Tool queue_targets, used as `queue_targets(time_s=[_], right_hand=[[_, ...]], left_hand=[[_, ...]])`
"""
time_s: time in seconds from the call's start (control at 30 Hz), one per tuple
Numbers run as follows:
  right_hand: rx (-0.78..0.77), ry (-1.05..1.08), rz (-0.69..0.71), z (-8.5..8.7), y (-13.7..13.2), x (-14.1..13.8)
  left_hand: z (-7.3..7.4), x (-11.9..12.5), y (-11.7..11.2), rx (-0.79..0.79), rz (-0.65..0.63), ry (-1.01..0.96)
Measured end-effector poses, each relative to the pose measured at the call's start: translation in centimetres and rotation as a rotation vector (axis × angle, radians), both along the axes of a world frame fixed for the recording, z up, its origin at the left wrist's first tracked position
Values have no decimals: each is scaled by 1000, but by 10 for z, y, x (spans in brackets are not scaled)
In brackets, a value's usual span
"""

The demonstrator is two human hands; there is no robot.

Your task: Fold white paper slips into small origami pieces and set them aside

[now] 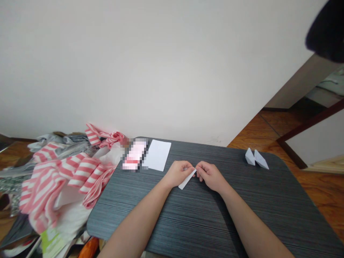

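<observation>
white paper strip [187, 179] held between left hand [177, 174] and right hand [211, 176]

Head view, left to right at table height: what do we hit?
Pink-and-white striped cloth → pixelated, unreadable object → white paper sheet → left hand → white paper strip → right hand → two folded paper pieces

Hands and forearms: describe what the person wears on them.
The left hand, right hand, left forearm and right forearm are bare. No sleeves, gloves, watch, bands or cables show on them, and no markings can be made out.
</observation>
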State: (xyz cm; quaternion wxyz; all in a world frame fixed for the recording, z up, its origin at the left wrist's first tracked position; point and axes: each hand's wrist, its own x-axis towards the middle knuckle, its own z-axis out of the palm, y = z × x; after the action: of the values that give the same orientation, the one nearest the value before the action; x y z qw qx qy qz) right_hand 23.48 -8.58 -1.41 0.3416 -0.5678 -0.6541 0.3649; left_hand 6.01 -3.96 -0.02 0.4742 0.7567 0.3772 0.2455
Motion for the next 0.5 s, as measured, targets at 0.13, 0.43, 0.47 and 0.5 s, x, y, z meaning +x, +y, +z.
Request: queue_targets(time_s=[0.13,0.43,0.47,0.5], right_hand=[[-3,1,-2,-2,0,0],[-12,-11,34,-2,1,1],[-10,-10,35,-3,1,2],[-8,-7,34,-3,1,2]], left_hand=[[-1,0,-1,-51,-4,-9],[-1,-1,-1,-60,-36,-16],[-1,0,0,-55,-38,-14],[-1,0,0,-43,-35,-11]])
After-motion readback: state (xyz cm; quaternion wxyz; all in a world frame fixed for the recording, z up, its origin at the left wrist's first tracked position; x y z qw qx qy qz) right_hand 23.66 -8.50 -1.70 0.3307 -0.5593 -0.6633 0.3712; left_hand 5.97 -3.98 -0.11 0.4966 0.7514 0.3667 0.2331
